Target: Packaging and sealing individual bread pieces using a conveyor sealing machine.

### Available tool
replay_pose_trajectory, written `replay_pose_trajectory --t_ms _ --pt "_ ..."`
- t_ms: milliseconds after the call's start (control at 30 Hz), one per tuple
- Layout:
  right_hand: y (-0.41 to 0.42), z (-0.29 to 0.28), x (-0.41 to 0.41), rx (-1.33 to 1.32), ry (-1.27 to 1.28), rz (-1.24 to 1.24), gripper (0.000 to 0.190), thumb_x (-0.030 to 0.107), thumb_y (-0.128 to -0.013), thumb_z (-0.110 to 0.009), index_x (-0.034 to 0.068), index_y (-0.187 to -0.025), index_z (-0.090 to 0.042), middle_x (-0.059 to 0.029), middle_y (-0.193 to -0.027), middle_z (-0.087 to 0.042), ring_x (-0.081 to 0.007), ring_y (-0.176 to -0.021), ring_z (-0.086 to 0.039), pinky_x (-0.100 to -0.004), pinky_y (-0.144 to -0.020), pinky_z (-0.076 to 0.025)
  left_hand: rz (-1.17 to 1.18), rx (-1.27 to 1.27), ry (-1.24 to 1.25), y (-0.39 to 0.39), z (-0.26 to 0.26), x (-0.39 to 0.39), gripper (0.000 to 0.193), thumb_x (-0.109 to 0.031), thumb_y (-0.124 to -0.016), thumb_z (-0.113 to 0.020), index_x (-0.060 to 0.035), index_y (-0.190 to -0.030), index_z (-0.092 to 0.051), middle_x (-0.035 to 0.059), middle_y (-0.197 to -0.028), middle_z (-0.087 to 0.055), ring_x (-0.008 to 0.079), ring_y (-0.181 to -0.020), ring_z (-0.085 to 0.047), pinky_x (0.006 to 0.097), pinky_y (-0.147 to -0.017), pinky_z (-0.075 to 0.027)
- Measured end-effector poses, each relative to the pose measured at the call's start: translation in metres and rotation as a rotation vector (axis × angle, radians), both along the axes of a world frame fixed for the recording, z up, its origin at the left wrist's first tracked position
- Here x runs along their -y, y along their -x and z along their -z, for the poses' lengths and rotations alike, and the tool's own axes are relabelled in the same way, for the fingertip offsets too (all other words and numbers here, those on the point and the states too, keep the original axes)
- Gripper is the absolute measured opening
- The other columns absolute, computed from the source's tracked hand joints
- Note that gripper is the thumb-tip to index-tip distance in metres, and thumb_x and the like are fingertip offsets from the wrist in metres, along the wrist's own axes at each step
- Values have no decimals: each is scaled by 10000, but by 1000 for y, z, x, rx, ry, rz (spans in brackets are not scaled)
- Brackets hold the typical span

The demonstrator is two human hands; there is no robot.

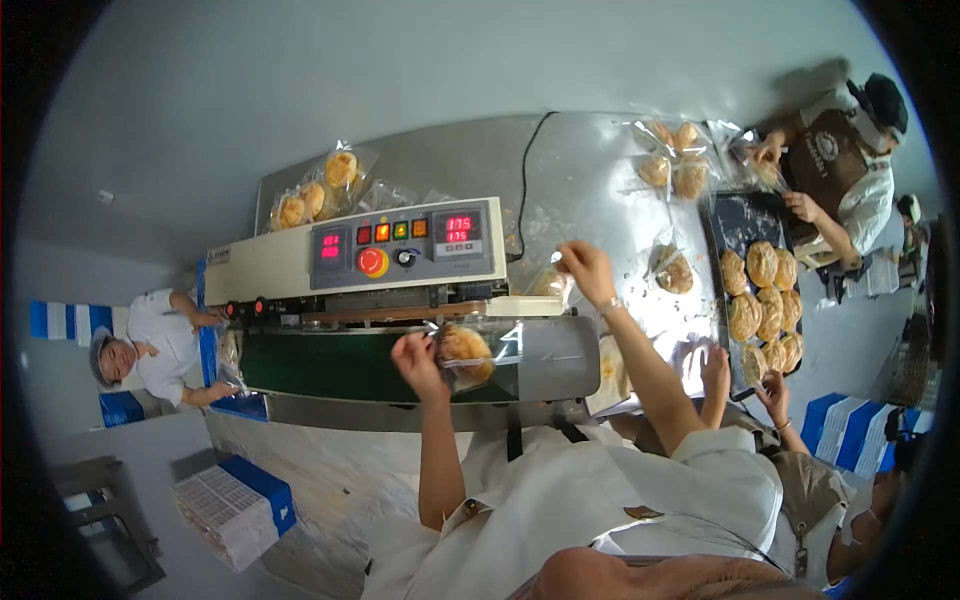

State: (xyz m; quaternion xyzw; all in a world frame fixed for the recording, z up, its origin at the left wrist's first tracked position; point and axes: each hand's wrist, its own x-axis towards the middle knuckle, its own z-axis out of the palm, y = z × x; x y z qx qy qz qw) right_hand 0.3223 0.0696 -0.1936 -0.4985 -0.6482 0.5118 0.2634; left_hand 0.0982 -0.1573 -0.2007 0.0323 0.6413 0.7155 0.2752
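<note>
A continuous band sealer with lit displays and a red stop button stands before me. Its green conveyor belt runs along the near side. My left hand pinches the edge of a clear plastic bag with a round golden bread inside, over the belt's right part. My right hand is beyond the sealer's right end, its fingertips closed at the top of another bagged bread. The sealer's end partly hides that second bag.
Bagged breads lie behind the sealer, others at the table's far right. A black tray holds several unbagged breads. A black cable crosses the steel table. Co-workers stand at the belt's left end and around the tray.
</note>
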Motion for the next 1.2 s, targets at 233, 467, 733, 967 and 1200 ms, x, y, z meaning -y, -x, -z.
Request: replay_pose_trajectory --t_ms 233,467,733,967,1200 --pt "26 102 -66 190 50 -781 459 251 -725 -703 107 -1097 -476 -111 -970 -653 -274 -923 -626 -364 -807 -488 -173 -241 180 -13 -49 57 255 -258 -937 -528 -99 -1108 -424 57 -1104 -483 165 -995 -506 326 -875 -431" --pt "27 152 -31 464 -550 -1077 550 329 -615 -711 176 -1128 -583 -102 -982 -648 -323 -977 -598 -418 -913 -424 -142 -233 155 -44 -57 53 252 -238 -947 -505 -85 -1126 -417 63 -1127 -479 171 -1012 -502 332 -889 -425" --pt "-50 103 -70 783 -416 -876 313 322 -719 -668 114 -953 -662 -129 -944 -648 -301 -946 -599 -445 -843 -436 84 -353 27 -61 -79 35 235 -182 -953 -478 -29 -1129 -447 88 -1089 -511 174 -995 -524 332 -903 -444" --pt "-99 -42 -6 -114 -319 15 246 270 -870 -627 27 -866 -588 -72 -805 -631 -146 -773 -586 -287 -716 -456 388 -383 -101 -75 -80 7 139 -96 -949 -474 16 -1006 -534 96 -940 -594 152 -861 -584 299 -805 -493" --pt "-59 -122 101 -526 -137 384 152 109 -890 -603 25 -881 -476 -105 -878 -653 -121 -831 -614 -210 -707 -457 800 -549 -141 -112 -118 -57 311 -80 -968 -390 16 -1262 -422 160 -1269 -492 227 -1194 -465 353 -1029 -345"
